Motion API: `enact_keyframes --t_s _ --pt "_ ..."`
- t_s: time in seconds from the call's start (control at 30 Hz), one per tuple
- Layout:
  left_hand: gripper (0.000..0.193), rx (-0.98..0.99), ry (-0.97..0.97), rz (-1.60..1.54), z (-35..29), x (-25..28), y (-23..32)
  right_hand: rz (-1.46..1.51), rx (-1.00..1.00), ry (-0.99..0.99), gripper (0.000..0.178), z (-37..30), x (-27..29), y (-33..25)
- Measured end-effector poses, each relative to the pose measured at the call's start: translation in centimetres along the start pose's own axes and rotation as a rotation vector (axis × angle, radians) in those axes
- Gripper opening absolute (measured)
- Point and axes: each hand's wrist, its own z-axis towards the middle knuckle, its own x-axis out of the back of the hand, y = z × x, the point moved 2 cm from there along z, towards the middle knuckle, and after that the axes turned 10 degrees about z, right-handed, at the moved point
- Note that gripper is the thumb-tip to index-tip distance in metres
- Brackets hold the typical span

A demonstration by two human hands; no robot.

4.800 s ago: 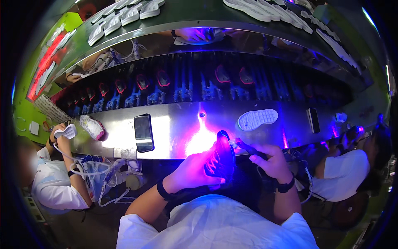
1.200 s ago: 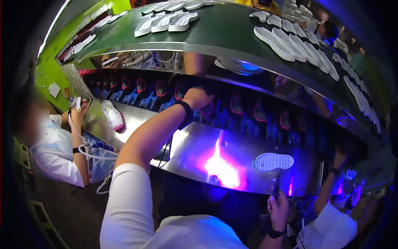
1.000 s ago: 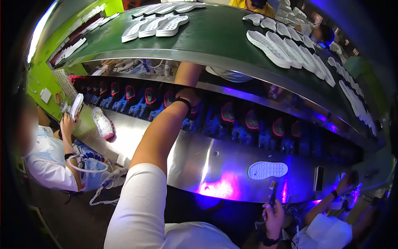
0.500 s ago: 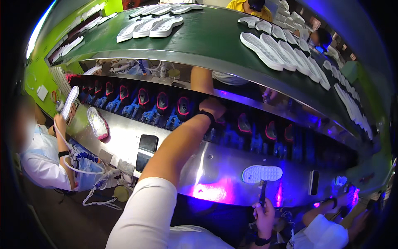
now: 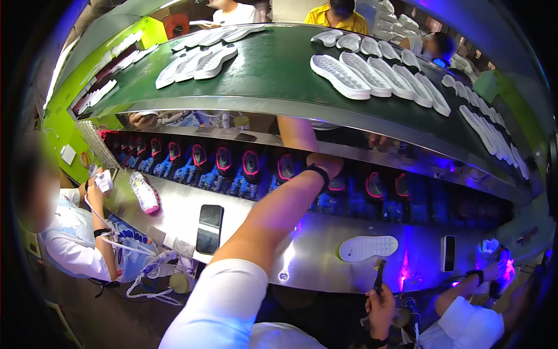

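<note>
Behind the metal table (image 5: 319,267) runs a row of dark shoes (image 5: 251,164); on the table lies a white sole (image 5: 368,248). The left hand (image 5: 326,164) reaches among the shoes, its grip hidden, so it cannot be told. The right hand (image 5: 381,308) grasps a dark-handled brush (image 5: 379,278), best kept clear of the sole.
</note>
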Motion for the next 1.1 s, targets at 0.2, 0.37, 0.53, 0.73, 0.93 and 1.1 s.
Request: enact_keyframes --t_s 0.2,0.37,0.53,0.73,0.93,1.1 --pt "0.040 0.215 -0.336 -0.075 -0.9 1.1 1.5 0.032 0.010 0.064 0.039 -2.7 0.9 -0.9" --pt "0.047 -0.132 -0.444 -0.089 -8.4 5.9 -0.9 -0.043 -0.011 0.035 0.036 -3.2 3.3 0.6" --pt "0.050 -0.766 -0.281 0.098 -25.3 7.8 -3.7 -0.015 0.091 -0.026 0.040 -2.4 2.2 0.2" --pt "0.033 -1.169 0.118 0.495 -35.5 8.3 -1.2 0.003 0.202 -0.145 0.044 -1.9 -1.2 -2.8" --pt "0.053 -0.893 0.225 -0.103 -32.9 14.1 -5.8 -0.065 0.235 -0.225 0.040 -3.7 -4.7 -4.1" --pt "0.078 -0.505 0.249 -0.378 -38.1 12.1 -8.2 -0.289 0.223 -0.309 0.039 -3.7 -6.7 -1.4"
